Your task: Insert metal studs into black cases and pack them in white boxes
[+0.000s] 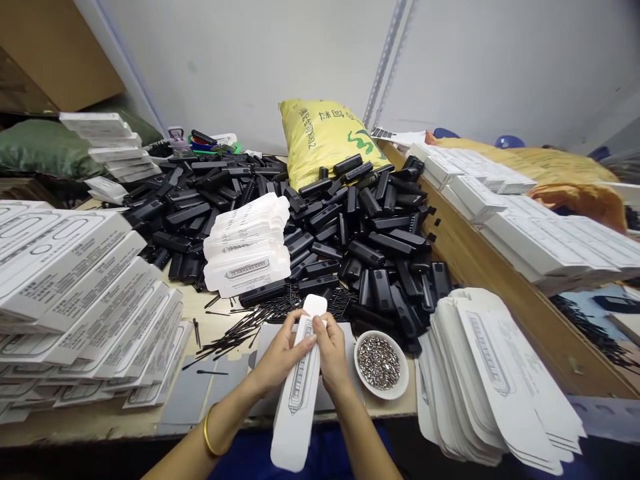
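Observation:
Both my hands grip one flat white packaging card printed with a comb-like drawing, held lengthwise over the table's front edge. My left hand pinches its left side with fingers closed. My right hand clasps its right side, thumb on top. A gold bangle circles my left wrist. Just right of my hands stands a white bowl of small shiny metal pieces. Thin black pins lie scattered ahead of my hands.
A big heap of black plastic parts covers the middle of the table. Stacks of white cards lie at left, centre and right. A yellow sack leans at the back. A wooden divider runs along the right.

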Motion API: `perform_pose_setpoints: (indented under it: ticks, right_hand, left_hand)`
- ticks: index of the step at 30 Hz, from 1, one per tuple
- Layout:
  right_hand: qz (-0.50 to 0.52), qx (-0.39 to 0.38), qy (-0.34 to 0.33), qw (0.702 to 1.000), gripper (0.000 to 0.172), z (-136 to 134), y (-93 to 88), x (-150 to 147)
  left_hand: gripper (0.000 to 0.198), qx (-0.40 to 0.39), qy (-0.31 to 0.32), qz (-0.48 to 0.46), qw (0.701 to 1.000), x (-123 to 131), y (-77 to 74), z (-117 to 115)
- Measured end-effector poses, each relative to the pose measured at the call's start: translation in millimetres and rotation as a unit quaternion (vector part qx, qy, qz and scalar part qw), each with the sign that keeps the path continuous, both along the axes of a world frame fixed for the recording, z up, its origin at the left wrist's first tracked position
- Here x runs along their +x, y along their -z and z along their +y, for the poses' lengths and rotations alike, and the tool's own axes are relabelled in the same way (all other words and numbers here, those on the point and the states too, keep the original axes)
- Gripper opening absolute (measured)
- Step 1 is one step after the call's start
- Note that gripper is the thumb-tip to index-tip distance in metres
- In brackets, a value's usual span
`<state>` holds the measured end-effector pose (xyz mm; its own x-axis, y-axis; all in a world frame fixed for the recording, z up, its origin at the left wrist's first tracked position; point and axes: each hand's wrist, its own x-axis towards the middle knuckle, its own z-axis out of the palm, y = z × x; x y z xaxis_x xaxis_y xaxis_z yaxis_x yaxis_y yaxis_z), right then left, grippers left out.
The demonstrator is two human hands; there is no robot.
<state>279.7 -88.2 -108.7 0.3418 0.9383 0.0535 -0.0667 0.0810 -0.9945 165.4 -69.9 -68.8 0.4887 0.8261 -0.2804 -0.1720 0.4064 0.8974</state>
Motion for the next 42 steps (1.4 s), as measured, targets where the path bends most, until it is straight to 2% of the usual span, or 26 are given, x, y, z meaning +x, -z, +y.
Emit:
perform_pose_setpoints:
  ticks: [2, 4, 6, 9, 14, 18, 20, 23, 24, 26, 28, 30, 31, 32, 34, 35, 36, 37, 38, 40, 42]
  right_hand:
    - [0.037, 0.005, 0.012, 0.999, 0.020, -0.5, -0.3, -3.5]
    - [0.048, 0.022, 0.016, 0.998, 0.023, 0.6, -5.1, -1.9]
    - [0.037, 0.026, -0.002, 0.999, 0.026, 2.5, -11.1, 2.1]
    - [0.061, -0.001, -0.036, 0.997, 0.025, 8.7, -15.6, 7.6]
    - [0.145, -0.053, -0.007, 0.988, 0.031, 19.0, -8.6, 9.0]
    - [0.123, -0.050, -0.003, 0.991, 0.033, -2.4, -1.4, 2.1]
    - [0.113, -0.045, -0.006, 0.993, 0.031, -18.9, 2.5, -0.4]
    - [0.151, -0.066, 0.003, 0.986, 0.026, -34.2, 10.3, -0.6]
    - [0.173, -0.078, 0.029, 0.981, 0.026, -35.3, 13.0, -0.3]
    - [0.184, -0.093, 0.086, 0.975, 0.025, -32.5, 17.3, -0.5]
    - [0.107, -0.090, 0.066, 0.988, 0.023, -24.8, 18.7, -1.6]
    - [-0.072, -0.058, -0.015, 0.996, 0.016, -13.5, 17.0, -1.1]
    - [-0.188, -0.037, -0.052, 0.980, 0.016, -6.4, 15.5, 0.9]
    - [-0.306, -0.016, -0.081, 0.949, 0.023, 1.5, 13.8, 4.8]
    - [-0.491, 0.015, -0.127, 0.862, 0.037, 18.8, 9.6, 18.4]
    - [-0.538, 0.023, -0.149, 0.829, 0.039, 27.0, 6.7, 27.8]
    - [-0.549, 0.030, -0.162, 0.819, 0.037, 33.8, 2.7, 38.3]
    - [-0.528, 0.037, -0.156, 0.834, 0.034, 38.5, -2.6, 48.9]
    - [-0.477, 0.041, -0.128, 0.868, 0.032, 40.6, -9.4, 58.8]
    - [-0.318, 0.048, -0.032, 0.946, 0.033, 36.6, -26.8, 72.6]
    - [-0.173, 0.056, 0.026, 0.983, 0.041, 24.9, -45.1, 73.6]
  left_hand:
    - [0.061, -0.002, -0.001, 0.017, 1.000, 2.2, 4.1, -1.2]
    - [0.078, -0.015, -0.020, 0.011, 1.000, 3.2, 7.9, -1.6]
    - [0.090, -0.036, -0.039, 0.003, 0.999, 3.8, 10.9, -1.8]
    - [0.096, -0.034, -0.053, 0.020, 0.998, 4.5, 13.6, -4.5]
    - [0.094, 0.082, -0.070, 0.134, 0.985, 5.1, 10.1, -10.6]
    - [0.093, 0.091, -0.017, 0.193, 0.977, 2.0, 8.4, -10.5]
    - [0.092, 0.063, 0.001, 0.184, 0.981, -1.6, 10.3, -12.9]
    - [0.079, 0.023, -0.017, 0.139, 0.990, -9.5, 12.3, -23.0]
    - [0.075, 0.033, -0.019, 0.120, 0.992, -12.5, 11.8, -27.6]
    - [0.069, 0.117, -0.007, 0.098, 0.988, -18.1, 9.0, -36.3]
    - [0.058, 0.249, -0.005, 0.090, 0.964, -22.9, 5.3, -40.8]
    - [0.051, 0.332, -0.017, 0.117, 0.936, -27.2, 3.0, -38.1]
    - [0.050, 0.340, -0.028, 0.154, 0.927, -29.4, 3.0, -33.8]
    - [0.052, 0.331, -0.037, 0.209, 0.919, -31.8, 3.7, -28.1]
    - [0.054, 0.301, -0.050, 0.344, 0.888, -37.3, 7.1, -14.5]
    - [0.054, 0.295, -0.051, 0.400, 0.866, -40.1, 9.5, -7.9]
    - [0.055, 0.297, -0.044, 0.440, 0.846, -42.8, 11.7, -2.0]
    - [0.056, 0.304, -0.033, 0.466, 0.830, -45.2, 13.7, 2.8]
    - [0.057, 0.311, -0.020, 0.484, 0.818, -46.9, 15.1, 6.6]
    - [0.059, 0.325, 0.006, 0.509, 0.797, -47.8, 15.5, 11.4]
    - [0.058, 0.343, 0.026, 0.513, 0.786, -44.4, 13.4, 14.1]
